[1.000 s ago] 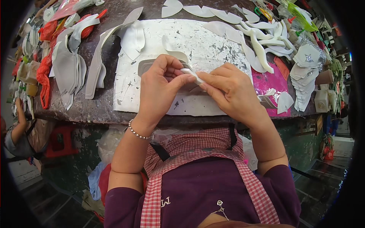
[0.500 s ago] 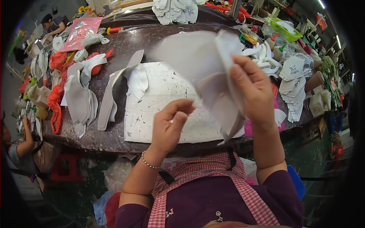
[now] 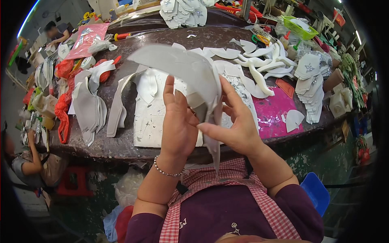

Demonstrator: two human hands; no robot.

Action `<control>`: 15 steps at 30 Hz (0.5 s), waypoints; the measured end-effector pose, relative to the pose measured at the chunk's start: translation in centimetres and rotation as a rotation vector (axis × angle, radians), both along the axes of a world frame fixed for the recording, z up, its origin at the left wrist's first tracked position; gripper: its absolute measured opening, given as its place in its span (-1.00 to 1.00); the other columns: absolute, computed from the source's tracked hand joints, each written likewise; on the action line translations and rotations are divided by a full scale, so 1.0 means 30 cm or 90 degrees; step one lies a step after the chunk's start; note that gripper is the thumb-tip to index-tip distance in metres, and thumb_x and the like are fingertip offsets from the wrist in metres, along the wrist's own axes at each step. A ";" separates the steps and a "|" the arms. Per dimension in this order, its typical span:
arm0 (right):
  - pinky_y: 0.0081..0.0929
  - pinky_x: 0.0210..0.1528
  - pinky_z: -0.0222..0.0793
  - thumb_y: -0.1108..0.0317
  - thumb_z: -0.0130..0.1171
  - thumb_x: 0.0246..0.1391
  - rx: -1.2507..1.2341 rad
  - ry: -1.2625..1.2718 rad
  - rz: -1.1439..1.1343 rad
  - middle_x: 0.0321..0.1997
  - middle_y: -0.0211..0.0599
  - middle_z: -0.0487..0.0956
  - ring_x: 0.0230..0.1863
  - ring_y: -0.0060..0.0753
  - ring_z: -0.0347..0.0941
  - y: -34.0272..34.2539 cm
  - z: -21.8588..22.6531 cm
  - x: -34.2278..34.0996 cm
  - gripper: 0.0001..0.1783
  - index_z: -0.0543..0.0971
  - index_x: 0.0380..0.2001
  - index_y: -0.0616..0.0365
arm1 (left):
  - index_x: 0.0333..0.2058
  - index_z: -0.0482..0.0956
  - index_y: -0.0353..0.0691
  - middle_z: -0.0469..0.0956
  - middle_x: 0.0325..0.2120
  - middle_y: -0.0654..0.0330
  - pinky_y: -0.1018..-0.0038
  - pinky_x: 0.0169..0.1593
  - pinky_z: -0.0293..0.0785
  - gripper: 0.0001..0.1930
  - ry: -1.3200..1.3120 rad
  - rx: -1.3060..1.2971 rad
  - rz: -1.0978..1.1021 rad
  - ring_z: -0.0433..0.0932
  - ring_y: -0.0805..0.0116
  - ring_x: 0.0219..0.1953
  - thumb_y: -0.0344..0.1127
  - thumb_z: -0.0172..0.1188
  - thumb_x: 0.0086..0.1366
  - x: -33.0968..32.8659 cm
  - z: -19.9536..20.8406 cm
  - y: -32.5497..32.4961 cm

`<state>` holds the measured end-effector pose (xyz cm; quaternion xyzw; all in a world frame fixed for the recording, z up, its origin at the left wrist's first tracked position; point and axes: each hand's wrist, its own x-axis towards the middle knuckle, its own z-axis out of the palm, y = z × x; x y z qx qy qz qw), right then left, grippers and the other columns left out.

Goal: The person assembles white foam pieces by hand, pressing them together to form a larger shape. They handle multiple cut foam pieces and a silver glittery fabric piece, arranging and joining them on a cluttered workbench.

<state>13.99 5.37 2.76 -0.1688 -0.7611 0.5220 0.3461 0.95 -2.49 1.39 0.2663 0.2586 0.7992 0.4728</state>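
A curved, limp grey-and-white sheet piece [image 3: 174,60] is held up in front of me, its far end slightly blurred and its narrow tail hanging toward my apron. My right hand [image 3: 239,127] grips it along the right edge, thumb across the near side and fingers at the edge. On its left, my left hand [image 3: 178,121] is raised with fingers stretched out, close against the piece; whether it touches is hard to tell. Beneath lies a scratched white board [image 3: 148,125]. White cut pieces [image 3: 148,87] rest on the board's left side.
Stacked grey pieces [image 3: 87,113] and a curved grey strip [image 3: 117,109] lie left. White curved strips [image 3: 267,60], a magenta sheet [image 3: 273,111] and star-marked pieces [image 3: 310,89] lie right. A green basket [image 3: 300,27] stands behind. Another person [image 3: 24,156] sits far left.
The sheet piece has swung left and turned, with my right hand moving left and lower. My left hand's bent fingers have straightened upward. White strips behind the piece have come into view.
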 end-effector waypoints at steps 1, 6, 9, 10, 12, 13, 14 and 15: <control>-0.28 0.31 0.25 0.27 0.43 -0.10 -0.085 0.040 0.021 0.29 0.08 0.37 0.31 -0.13 0.34 -0.003 0.004 0.007 0.09 0.06 0.40 0.39 | 0.42 -0.15 -0.06 0.23 0.31 0.03 0.15 0.33 0.32 -0.35 0.003 -0.018 -0.007 0.32 0.11 0.31 0.07 -0.17 0.53 -0.002 0.000 -0.002; -0.27 0.27 0.33 0.49 0.02 0.02 -0.570 0.254 0.233 0.20 -0.06 0.47 0.20 -0.21 0.45 0.017 -0.080 0.055 -0.29 0.25 0.31 0.37 | 0.33 0.11 -0.17 0.45 0.09 0.13 0.29 0.18 0.49 -0.44 -0.155 -0.040 0.070 0.49 0.31 0.13 -0.32 0.10 0.45 -0.034 0.002 0.052; -0.20 0.24 0.41 0.39 0.00 0.12 -0.738 0.350 0.246 0.15 -0.04 0.52 0.17 -0.17 0.50 0.036 -0.124 0.059 -0.42 0.33 0.22 0.37 | 0.32 0.13 -0.18 0.47 0.06 0.17 0.32 0.18 0.49 -0.41 -0.141 -0.081 0.175 0.49 0.35 0.13 -0.39 0.16 0.40 -0.023 0.033 0.067; -0.19 0.24 0.41 0.36 0.01 0.16 -0.749 0.350 0.275 0.17 -0.03 0.51 0.17 -0.16 0.50 0.039 -0.128 0.060 -0.43 0.32 0.23 0.37 | 0.33 0.11 -0.19 0.49 0.02 0.19 0.32 0.17 0.49 -0.37 -0.133 -0.067 0.156 0.50 0.36 0.10 -0.43 0.19 0.37 -0.015 0.040 0.066; -0.16 0.25 0.43 0.32 0.02 0.25 -0.772 0.349 0.332 0.20 -0.01 0.49 0.18 -0.14 0.50 0.042 -0.135 0.065 -0.44 0.29 0.26 0.35 | 0.33 0.11 -0.19 0.50 0.00 0.19 0.34 0.16 0.50 -0.37 -0.079 -0.061 0.119 0.51 0.37 0.08 -0.42 0.19 0.38 -0.011 0.061 0.065; -0.22 0.22 0.43 0.31 0.04 0.28 -0.725 0.284 0.259 0.18 -0.07 0.50 0.17 -0.21 0.50 0.024 -0.132 0.064 -0.47 0.31 0.25 0.32 | 0.33 0.11 -0.19 0.50 -0.01 0.19 0.35 0.15 0.50 -0.37 -0.052 -0.059 0.099 0.51 0.37 0.07 -0.42 0.19 0.38 -0.014 0.067 0.070; -0.28 0.20 0.44 0.31 0.06 0.30 -0.677 0.219 0.186 0.17 -0.13 0.52 0.16 -0.28 0.49 -0.010 -0.121 0.059 -0.49 0.33 0.25 0.29 | 0.37 -0.08 -0.19 0.49 -0.05 0.10 0.30 0.06 0.58 -0.18 -0.065 0.001 0.024 0.54 0.33 -0.01 -0.50 0.28 0.29 -0.046 0.052 0.090; -0.34 0.18 0.44 0.30 0.09 0.33 -0.626 0.154 0.117 0.16 -0.20 0.53 0.15 -0.34 0.49 -0.027 -0.115 0.056 -0.52 0.34 0.24 0.26 | 0.36 -0.04 -0.21 0.50 -0.06 0.10 0.33 0.03 0.58 -0.20 -0.015 -0.003 0.042 0.55 0.35 -0.04 -0.51 0.28 0.29 -0.072 0.046 0.098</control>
